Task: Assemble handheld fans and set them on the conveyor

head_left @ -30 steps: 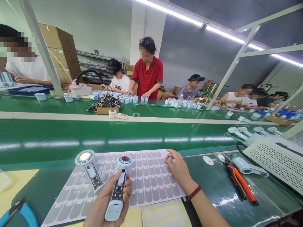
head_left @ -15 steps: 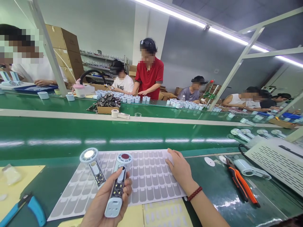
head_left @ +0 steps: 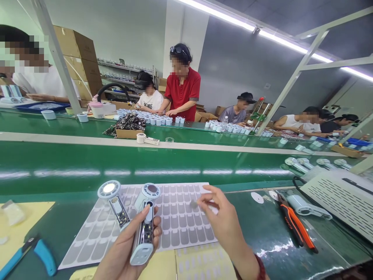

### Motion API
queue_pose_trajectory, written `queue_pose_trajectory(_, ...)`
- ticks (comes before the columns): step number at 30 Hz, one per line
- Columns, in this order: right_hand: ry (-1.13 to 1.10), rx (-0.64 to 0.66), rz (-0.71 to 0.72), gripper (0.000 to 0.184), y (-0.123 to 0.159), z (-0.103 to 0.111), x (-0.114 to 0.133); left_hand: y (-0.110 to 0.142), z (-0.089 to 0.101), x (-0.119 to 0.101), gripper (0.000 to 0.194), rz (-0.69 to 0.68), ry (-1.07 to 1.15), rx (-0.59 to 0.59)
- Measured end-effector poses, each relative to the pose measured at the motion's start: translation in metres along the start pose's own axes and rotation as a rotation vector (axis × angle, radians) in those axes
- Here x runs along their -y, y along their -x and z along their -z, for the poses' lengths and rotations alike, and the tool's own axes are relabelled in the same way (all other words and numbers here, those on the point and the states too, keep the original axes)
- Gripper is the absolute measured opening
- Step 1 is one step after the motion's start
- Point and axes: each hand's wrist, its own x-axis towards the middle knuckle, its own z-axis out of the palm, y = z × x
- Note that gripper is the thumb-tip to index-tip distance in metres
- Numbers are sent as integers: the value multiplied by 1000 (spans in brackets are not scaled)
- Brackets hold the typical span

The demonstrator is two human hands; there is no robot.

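Note:
My left hand (head_left: pixel 128 249) is closed round a small white handheld fan (head_left: pixel 144 229) whose handle is uncovered, so its circuit board shows. My right hand (head_left: pixel 224 221) hovers just above a white sheet of grey stickers (head_left: pixel 175 221) and pinches one small grey sticker (head_left: pixel 193 203) between thumb and forefinger. A second fan (head_left: pixel 112 198) of the same kind, also with its board bare, lies on the sheet's left part beside the held one.
Orange-handled pliers (head_left: pixel 294 223), a white fan part (head_left: pixel 305 206) and a white slotted unit (head_left: pixel 338 194) lie at right. A blue-handled tool (head_left: pixel 32 252) rests on yellow paper at left. Beyond runs a green conveyor belt (head_left: pixel 175 163); several people work at its far side.
My right hand has lifted off the sticker sheet and turned, now with one grey sticker pinched in its fingertips. The left hand with the fan has stayed roughly in place.

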Motion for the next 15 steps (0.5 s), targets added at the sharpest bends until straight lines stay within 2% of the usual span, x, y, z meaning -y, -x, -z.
queue_pose_trajectory(2, -415, 117, -180, 42, 24, -2, 33, 0, -4, 2, 10, 3, 13, -37)
queue_pose_trajectory(5, -751, 239, -296, 46, 51, -10, 73, 1, -8, 6, 7, -9, 53, -106)
queue_pose_trajectory(9, -832, 249, -352, 42, 61, -23, 95, 4, -12, 9, 5, 16, 102, -123)
queue_pose_trajectory(15, -755, 254, -382, 40, 60, -26, 100, 11, -16, 8, 11, -18, 87, -156)
